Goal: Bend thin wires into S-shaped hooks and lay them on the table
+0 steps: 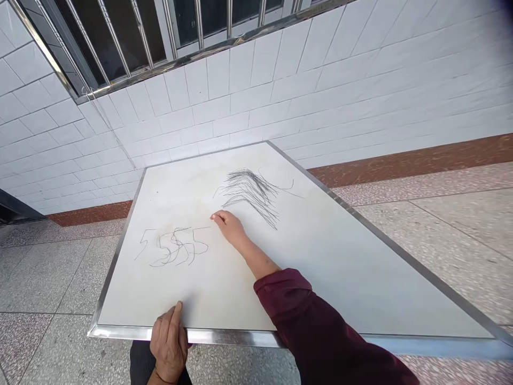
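Observation:
A white board [248, 289] with a metal frame lies in front of me. My right hand [229, 225], in a dark red sleeve [316, 326], is over its middle, thumb and fingertips pinched together; whatever they hold is too small to make out. Dark zigzag strokes [252, 190] lie just beyond this hand. Thin curved marks like several fives [176, 246] are to its left. At the board's near edge, my left hand [170, 334] rests on the metal rim with its fingers close together, and one finger reaches onto the white surface.
Behind the board stands a white tiled wall [256, 107] with a barred window [120, 37] above. Speckled floor tiles [452, 219] show on both sides. A dark object [16, 211] is at the far left, and a dark trouser leg [141, 358] is below the board.

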Motion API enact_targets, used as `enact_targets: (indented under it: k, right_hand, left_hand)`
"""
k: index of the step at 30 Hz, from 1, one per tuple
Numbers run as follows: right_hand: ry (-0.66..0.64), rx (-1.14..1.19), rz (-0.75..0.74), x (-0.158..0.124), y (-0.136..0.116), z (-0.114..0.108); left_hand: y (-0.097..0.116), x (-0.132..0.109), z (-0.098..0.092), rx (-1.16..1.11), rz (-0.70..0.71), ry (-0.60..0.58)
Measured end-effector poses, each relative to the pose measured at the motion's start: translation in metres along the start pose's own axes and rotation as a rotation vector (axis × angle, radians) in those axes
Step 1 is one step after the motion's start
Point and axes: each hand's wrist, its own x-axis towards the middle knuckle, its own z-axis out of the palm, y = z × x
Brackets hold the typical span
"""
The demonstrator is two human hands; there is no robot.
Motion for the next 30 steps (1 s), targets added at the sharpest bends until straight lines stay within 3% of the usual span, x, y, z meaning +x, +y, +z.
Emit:
enact_targets:
  k: [11, 16, 19, 21, 26, 30]
  right_hand:
    - [-0.259, -0.133, -0.076, -0.029, -0.015, 0.013]
    - [-0.214, -0.065, -0.108, -0.025, -0.017, 0.017]
    - [-0.057, 0.019, -0.129, -0.014, -0.017, -0.008]
    - [0.138, 0.055, -0.091, -0.009, -0.008, -0.039]
    - [0.502, 0.034, 0.079, -0.019, 0.043, -0.115]
    - [0.486, -0.202, 0.116, -0.03, 0.074, -0.128]
  left_hand:
    - [-0.002, -0.004, 0.0, 0.011, 0.031, -0.033]
    - [-0.003, -0.005, 0.001, 0.027, 0.055, -0.047]
    - [-0.002, -0.004, 0.001, 0.037, 0.06, -0.033]
    - [-0.002, -0.002, 0.001, 0.041, 0.061, -0.028]
    - [-0.001, 0.003, 0.0, 0.066, 0.098, 0.0]
    - [0.001, 0.008, 0.0, 0.112, 0.138, 0.058]
